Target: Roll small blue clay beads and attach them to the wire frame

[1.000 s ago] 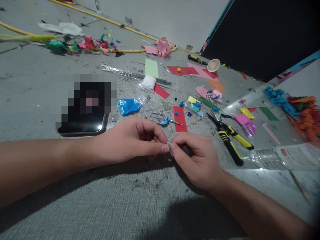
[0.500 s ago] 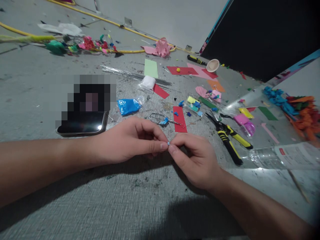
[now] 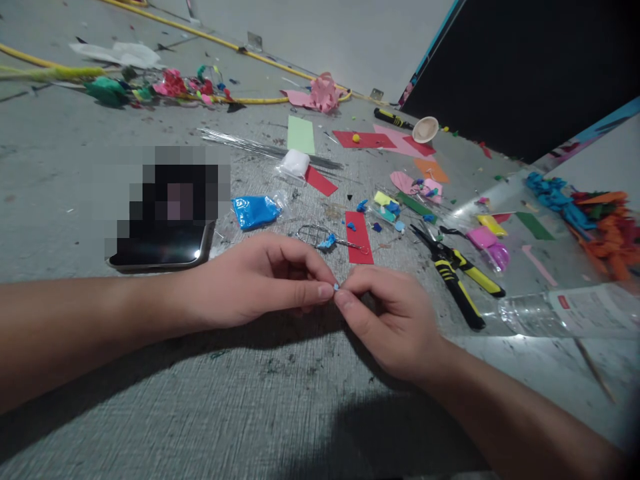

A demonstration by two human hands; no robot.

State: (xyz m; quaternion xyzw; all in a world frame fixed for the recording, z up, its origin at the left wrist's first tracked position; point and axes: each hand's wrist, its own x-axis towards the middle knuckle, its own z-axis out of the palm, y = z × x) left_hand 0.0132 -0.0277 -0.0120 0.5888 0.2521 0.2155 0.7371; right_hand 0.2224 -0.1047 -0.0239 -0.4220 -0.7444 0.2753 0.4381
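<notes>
On the left, beyond the left hand (image 3: pixel 260 280), a blue packet (image 3: pixel 256 212) looks full, with no legible writing. The left hand's grip is closed, pinching 1 side of a tiny light-blue bit (image 3: pixel 336 287), near the middle. Just beyond, a wire piece (image 3: pixel 313 233) bears blue lumps (image 3: pixel 327 242), so some shaping seems done. The right hand (image 3: pixel 395 320) closes its grip on the bit's other side; that bit looks unfinished. Loose blue scraps (image 3: pixel 351 227) on a red strip (image 3: pixel 359 252) seem unused. Far to the right, a clear bottle's (image 3: pixel 525 315) whitish label (image 3: pixel 597 308) is too blurred to read.
</notes>
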